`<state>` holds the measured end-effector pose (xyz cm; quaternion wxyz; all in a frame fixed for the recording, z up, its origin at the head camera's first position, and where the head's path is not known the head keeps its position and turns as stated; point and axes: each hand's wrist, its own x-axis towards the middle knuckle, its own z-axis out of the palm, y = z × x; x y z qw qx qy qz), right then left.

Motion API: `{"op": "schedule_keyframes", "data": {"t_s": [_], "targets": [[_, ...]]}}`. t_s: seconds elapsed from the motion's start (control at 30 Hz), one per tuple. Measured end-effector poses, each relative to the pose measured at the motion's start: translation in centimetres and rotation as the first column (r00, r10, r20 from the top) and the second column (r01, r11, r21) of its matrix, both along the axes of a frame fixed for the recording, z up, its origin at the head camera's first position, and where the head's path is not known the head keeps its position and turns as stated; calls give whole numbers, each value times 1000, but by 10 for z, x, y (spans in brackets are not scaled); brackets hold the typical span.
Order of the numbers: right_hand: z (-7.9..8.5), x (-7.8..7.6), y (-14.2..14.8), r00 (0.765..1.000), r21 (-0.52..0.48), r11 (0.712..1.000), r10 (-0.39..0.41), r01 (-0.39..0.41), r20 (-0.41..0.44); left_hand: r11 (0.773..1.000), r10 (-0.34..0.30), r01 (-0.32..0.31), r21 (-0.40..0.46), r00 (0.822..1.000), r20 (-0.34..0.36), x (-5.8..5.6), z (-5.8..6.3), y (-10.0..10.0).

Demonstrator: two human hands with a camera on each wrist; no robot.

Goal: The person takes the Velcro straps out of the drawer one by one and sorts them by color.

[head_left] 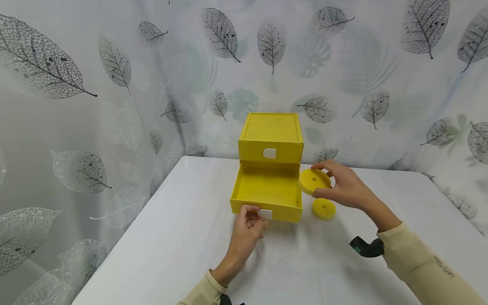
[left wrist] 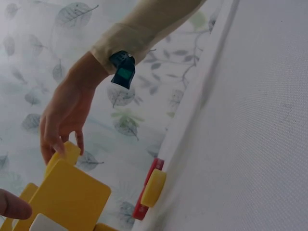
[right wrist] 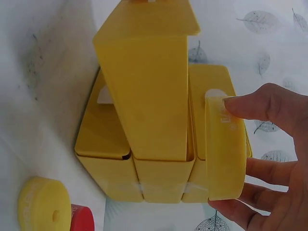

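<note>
A yellow cabinet (head_left: 271, 127) with stacked drawers stands at the back of the table. One drawer (head_left: 284, 214) below the top one is pulled out. My left hand (head_left: 244, 237) grips its front beside the white tab (head_left: 264, 214); only a fingertip of this hand shows in the left wrist view. Right of the drawer, my right hand (head_left: 348, 188) pinches a thick yellow disc (head_left: 308, 182) by its edge, raised level with the drawer's side. That disc has a small central hole and pale lettering on its rim (right wrist: 226, 144).
Below my right hand, another yellow disc (head_left: 324, 209) lies on top of a red disc (left wrist: 139, 211) on the white table (head_left: 183, 237). A leaf-patterned curtain (head_left: 190, 76) hangs behind the table and along its left side.
</note>
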<state>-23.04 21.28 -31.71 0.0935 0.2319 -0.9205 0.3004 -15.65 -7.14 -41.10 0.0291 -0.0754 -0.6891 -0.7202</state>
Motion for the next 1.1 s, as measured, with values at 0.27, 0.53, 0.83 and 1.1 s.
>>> {"op": "schedule_keyframes", "data": {"t_s": [0.27, 0.53, 0.83, 1.1], "targets": [[-4, 2, 10, 1000, 12, 1000, -24, 24, 6, 1000, 0, 0, -6, 1000, -2, 0, 0, 0], [-9, 2, 17, 998, 28, 998, -61, 60, 25, 1000, -2, 2, -11, 1000, -7, 0, 0, 0], [-15, 4, 27, 994, 33, 995, -98, 97, 45, 1000, -9, 9, -14, 1000, -14, 0, -1, 0], [-18, 4, 34, 994, 41, 994, -105, 103, 42, 1000, -15, 15, -13, 1000, -11, 0, 0, 0]]}}
